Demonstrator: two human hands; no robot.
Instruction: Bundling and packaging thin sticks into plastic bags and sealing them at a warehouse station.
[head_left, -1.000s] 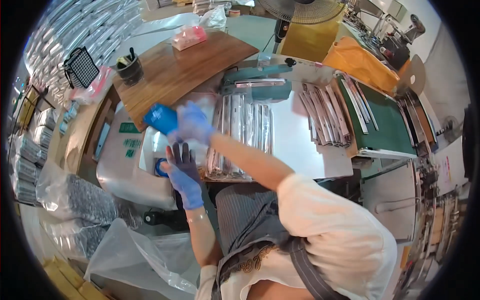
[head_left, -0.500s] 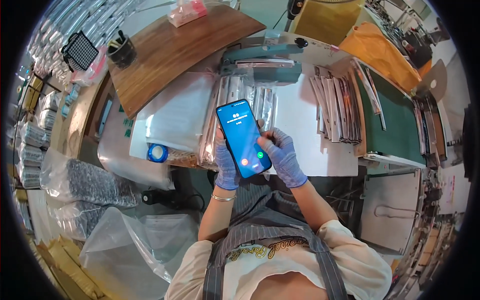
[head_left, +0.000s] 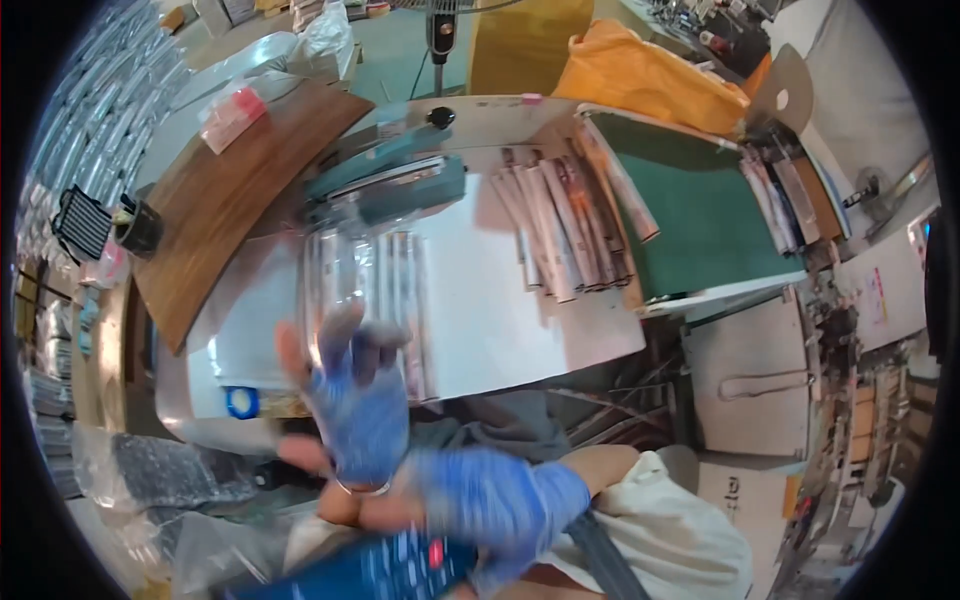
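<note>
Much tabletop [head_left: 480,320] beside left hand [head_left: 362,412]; right hand [head_left: 500,503] holds phone [head_left: 385,572] outside edge [head_left: 560,367].

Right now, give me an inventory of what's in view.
Smartphone: 1, blue screen, bottom edge
Worktable: 1, white, centre
Tape roll: 1, blue, worktable's near left
Wrapped bundles: several, silvery, worktable's left half
Flat strips: many, pale, worktable's right
Wooden board: 1, brown, left
Tissue pack: 1, pink and white, on wooden board
Panel: 1, green, right
Sack: 1, orange, far right
Left hand: 1, blue glove, open, worktable's near edge
Right hand: 1, blue glove, holding smartphone
</note>
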